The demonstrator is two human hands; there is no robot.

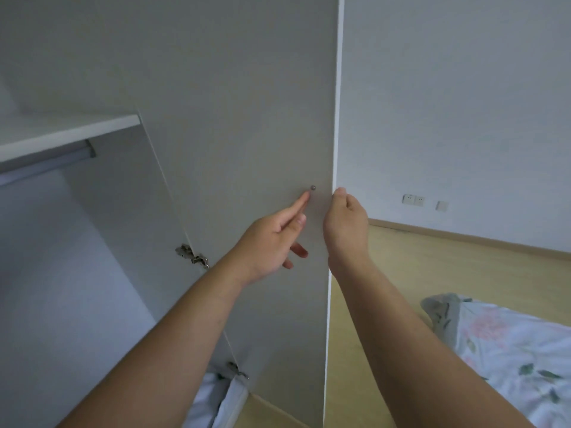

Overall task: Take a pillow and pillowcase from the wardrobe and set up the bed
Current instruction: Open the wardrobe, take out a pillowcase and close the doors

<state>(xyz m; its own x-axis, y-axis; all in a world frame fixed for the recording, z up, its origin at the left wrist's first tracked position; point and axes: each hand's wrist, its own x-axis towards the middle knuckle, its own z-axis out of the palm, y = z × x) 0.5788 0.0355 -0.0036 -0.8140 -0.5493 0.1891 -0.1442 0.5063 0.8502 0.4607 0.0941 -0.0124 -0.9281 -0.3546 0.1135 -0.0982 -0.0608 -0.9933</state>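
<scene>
Dim, cool, even light is recorded. The wardrobe (61, 242) interior, left of frame, is shaded bluish. Straight edges are bowed; detail is softened.

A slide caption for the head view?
Right hand grips the open white wardrobe door; left hand points at its metal stud.

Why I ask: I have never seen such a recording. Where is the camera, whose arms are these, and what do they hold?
One picture, from a wide-angle camera on a person's head, looking forward and down; no machine. The bare arms are that person's. The right hand grips the edge of the open white wardrobe door. The left hand holds nothing; its forefinger points at a small grey metal stud on the door's inner face. Left of the door: a white shelf and grey hanging rail. Lower right lies flowered white bedding.
</scene>
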